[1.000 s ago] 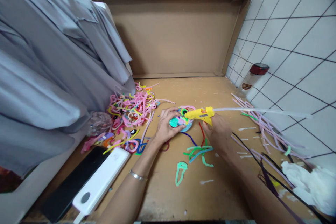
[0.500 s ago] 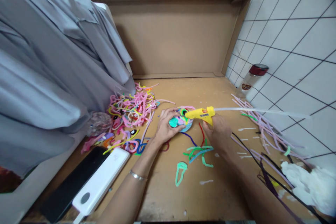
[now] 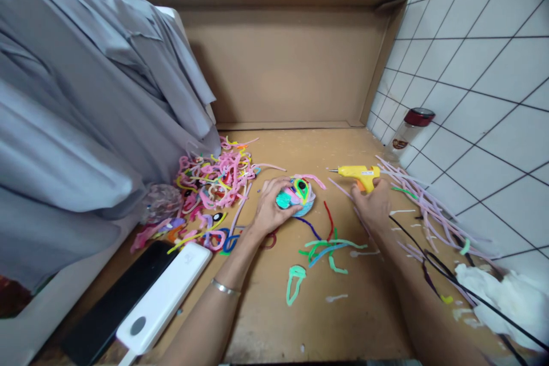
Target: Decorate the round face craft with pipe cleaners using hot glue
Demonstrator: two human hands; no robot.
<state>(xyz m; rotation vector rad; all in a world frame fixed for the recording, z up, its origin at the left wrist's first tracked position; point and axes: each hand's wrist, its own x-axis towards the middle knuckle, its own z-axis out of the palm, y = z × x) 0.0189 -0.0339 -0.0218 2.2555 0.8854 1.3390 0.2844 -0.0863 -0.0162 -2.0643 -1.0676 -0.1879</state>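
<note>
My left hand [image 3: 277, 204] is closed around the left side of a colourful pipe-cleaner figure [image 3: 305, 197], which has a black eye ringed in green and yellow and a turquoise part. A yellow glue gun [image 3: 359, 172] is gripped in my right hand [image 3: 374, 204], its metal nozzle pointing left, apart from the figure. In front of the figure lie a red pipe cleaner [image 3: 329, 221], a dark blue one [image 3: 309, 227] and several green and light blue pieces [image 3: 326, 249]. A mint-green loop [image 3: 295, 285] rests nearer to me.
On the left are a tangled pile of pipe cleaners [image 3: 223, 177], a white power bank [image 3: 165, 297] and a black phone-like slab [image 3: 115, 303]. To the right lie lilac pipe cleaners [image 3: 433, 206], a jar [image 3: 412, 128], white tissue [image 3: 510, 300] and a black cord [image 3: 429, 254]. A cardboard wall [image 3: 283, 63] stands behind.
My right hand has drawn the glue gun away from the figure to the right, uncovering its eye. My left hand keeps its hold in the same spot.
</note>
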